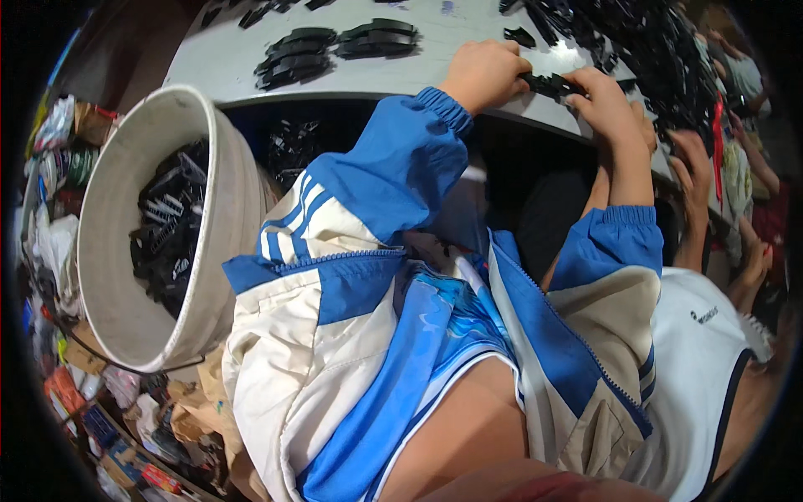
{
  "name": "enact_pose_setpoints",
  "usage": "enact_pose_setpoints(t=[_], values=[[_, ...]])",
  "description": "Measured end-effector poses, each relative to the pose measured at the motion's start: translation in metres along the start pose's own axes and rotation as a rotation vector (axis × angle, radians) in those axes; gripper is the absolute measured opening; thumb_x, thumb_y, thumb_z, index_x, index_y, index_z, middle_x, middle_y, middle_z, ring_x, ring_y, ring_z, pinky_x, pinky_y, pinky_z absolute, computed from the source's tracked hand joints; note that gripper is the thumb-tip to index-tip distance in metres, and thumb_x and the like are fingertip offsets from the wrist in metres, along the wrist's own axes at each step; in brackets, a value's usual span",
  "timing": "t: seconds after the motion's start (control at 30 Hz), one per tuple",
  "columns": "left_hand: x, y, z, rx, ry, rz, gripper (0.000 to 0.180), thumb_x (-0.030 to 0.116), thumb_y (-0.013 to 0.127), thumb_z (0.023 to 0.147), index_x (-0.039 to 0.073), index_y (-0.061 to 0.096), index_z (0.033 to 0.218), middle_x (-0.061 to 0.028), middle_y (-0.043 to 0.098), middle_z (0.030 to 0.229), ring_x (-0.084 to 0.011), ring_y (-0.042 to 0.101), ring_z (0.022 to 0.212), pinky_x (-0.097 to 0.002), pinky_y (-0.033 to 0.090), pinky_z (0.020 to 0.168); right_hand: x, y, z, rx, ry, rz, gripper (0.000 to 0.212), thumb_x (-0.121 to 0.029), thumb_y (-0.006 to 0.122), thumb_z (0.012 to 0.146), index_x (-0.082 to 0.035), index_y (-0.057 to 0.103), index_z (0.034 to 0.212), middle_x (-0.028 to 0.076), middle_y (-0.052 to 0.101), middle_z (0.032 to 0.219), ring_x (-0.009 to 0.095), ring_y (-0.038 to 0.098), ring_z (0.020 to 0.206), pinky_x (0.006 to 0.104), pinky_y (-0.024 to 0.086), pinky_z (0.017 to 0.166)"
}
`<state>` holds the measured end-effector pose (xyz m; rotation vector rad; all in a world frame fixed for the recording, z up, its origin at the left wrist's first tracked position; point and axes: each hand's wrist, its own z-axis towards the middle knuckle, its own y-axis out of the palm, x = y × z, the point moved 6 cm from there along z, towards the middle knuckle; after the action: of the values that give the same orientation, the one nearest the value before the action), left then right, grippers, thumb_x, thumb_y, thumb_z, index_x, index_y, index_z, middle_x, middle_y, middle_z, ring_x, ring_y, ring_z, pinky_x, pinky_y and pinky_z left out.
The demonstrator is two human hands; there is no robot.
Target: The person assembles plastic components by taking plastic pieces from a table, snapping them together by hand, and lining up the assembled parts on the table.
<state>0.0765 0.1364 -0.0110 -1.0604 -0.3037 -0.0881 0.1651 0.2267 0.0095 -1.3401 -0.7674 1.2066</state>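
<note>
My left hand (485, 74) and my right hand (606, 105) meet at the near edge of a grey table (226, 50). Both grip one small black plastic part (550, 84), the left from its left end, the right from its right end. My blue and white jacket sleeves run down from both wrists. Two neat stacks of black curved parts (335, 50) lie on the table to the left of my hands. A loose heap of black parts (636, 42) covers the table to the right.
A large white bucket (109, 276) with black plastic parts inside stands on my left, below the table. Coloured packets and cardboard litter the floor (125, 418) beside it. Another person in a white top (703, 335) sits close on my right, hands near the table edge.
</note>
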Motion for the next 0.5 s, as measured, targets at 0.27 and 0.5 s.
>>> enact_pose_setpoints(t=[0.27, 0.5], values=[[0.002, 0.004, -0.002, -0.066, 0.107, -0.057, 0.016, 0.024, 0.052, 0.063, 0.011, 0.054, 0.071, -0.0036, 0.050, 0.074, -0.0231, 0.050, 0.071, -0.0348, 0.040, 0.060, -0.011, 0.015, 0.003, -0.003, -0.035, 0.149, 0.024, -0.008, 0.054, 0.058, -0.002, 0.051, 0.082, 0.011, 0.049, 0.071, 0.025, 0.048, 0.064, 0.0288, 0.038, 0.058], [0.008, -0.045, -0.045, 0.332, 0.052, -0.108, 0.018, 0.016, 0.057, 0.058, 0.011, 0.053, 0.074, -0.0069, 0.049, 0.071, -0.0235, 0.050, 0.065, -0.0326, 0.041, 0.053, -0.030, 0.019, -0.010, 0.058, -0.032, 0.339, 0.027, -0.010, 0.053, 0.063, -0.003, 0.050, 0.090, 0.010, 0.052, 0.080, 0.018, 0.050, 0.067, 0.0240, 0.040, 0.058]])
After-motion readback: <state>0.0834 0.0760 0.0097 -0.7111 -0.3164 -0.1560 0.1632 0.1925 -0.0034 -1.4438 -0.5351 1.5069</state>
